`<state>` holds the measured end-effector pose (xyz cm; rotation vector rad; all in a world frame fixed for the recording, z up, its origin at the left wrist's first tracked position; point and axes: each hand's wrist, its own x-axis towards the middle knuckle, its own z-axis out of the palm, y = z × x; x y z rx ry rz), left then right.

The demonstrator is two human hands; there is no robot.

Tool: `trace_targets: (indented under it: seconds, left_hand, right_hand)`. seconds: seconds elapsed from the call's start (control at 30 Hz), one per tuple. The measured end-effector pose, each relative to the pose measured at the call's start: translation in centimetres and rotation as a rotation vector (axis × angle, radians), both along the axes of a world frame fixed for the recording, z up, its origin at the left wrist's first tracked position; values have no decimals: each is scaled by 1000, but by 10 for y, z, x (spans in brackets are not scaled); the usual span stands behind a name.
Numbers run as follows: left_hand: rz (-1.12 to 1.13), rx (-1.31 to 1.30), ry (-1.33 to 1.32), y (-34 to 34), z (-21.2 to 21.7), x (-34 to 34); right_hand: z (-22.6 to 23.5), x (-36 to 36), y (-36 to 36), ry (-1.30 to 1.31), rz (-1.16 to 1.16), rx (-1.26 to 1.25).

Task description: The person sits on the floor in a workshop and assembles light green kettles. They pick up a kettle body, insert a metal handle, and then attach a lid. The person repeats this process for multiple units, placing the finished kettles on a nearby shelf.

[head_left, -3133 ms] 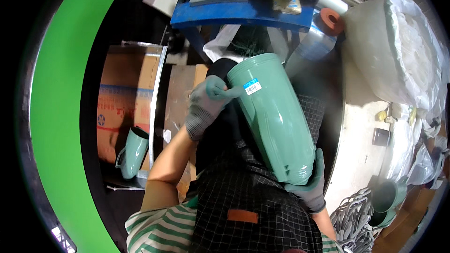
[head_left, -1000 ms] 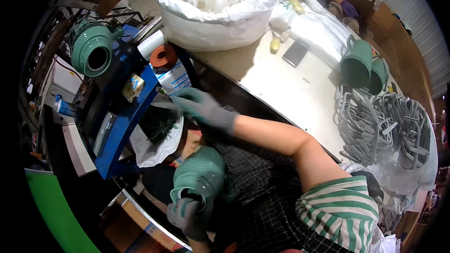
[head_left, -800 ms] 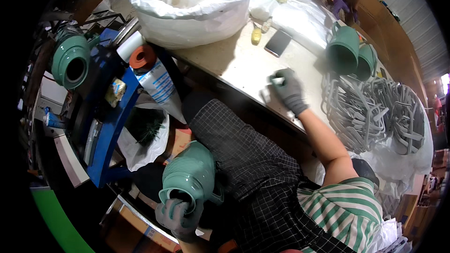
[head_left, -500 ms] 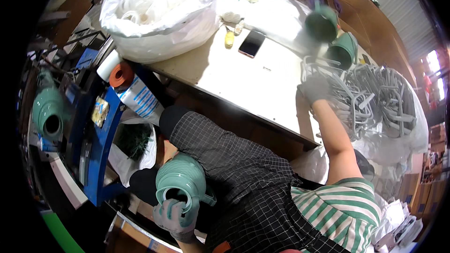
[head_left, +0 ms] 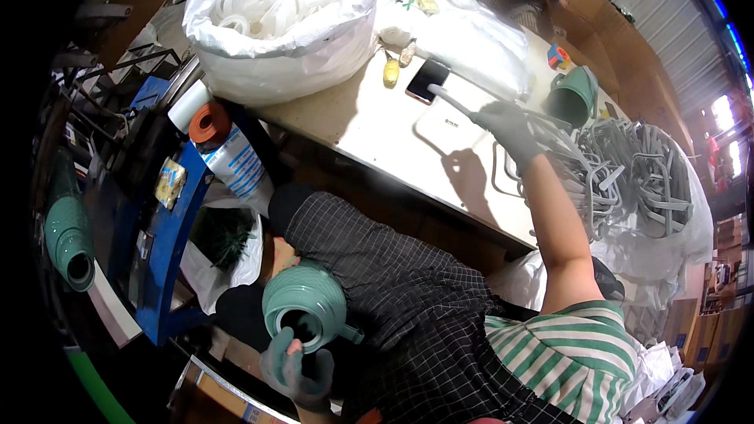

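A glossy green ribbed jug-like body [head_left: 302, 294] rests tilted in my lap near my knees, its round open mouth toward me. My left hand [head_left: 297, 373], in a grey glove, is at the lower rim of that mouth with its fingers apart; one fingertip shows bare. Over the table, my gloved right hand [head_left: 506, 129] grips a bent grey plastic handle [head_left: 453, 100], its pale end reaching out toward the phone. Beside that hand is a heap of similar grey handles [head_left: 640, 173] in a clear plastic bag.
On the white table [head_left: 377, 133] lie a phone [head_left: 428, 81] and small yellow item [head_left: 391, 73]. A large white sack of translucent rings [head_left: 283, 71] stands far left. A green vessel [head_left: 573, 98] and tape roll [head_left: 558, 56] are far right; blue frame [head_left: 174, 251] stands left.
My right hand has lifted a grey handle from the heap and moved left and up. My left fingers have loosened from the rim. A co-worker's green vessel has moved away toward the top edge.
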<state>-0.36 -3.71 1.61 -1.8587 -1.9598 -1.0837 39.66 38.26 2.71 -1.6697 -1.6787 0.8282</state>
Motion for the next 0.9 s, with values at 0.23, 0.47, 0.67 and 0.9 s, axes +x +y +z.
trace_targets:
  seconds: [0.23, 0.47, 0.67, 0.9]
  left_hand:
    - [59, -6, -98, -1, -4, -5]
    - [210, 205, -179, -10, -8, -19]
    - [224, 165, -205, 35, 36, -52]
    - [-76, -93, 254, 98, 79, -64]
  right_hand:
    - [-73, -33, 11, -493, 106, -7]
    - [-83, -51, -18, -734, 86, 120]
    - [25, -177, -105, 526, 399, 108]
    - [70, -261, -184, 1066, 1044, -614]
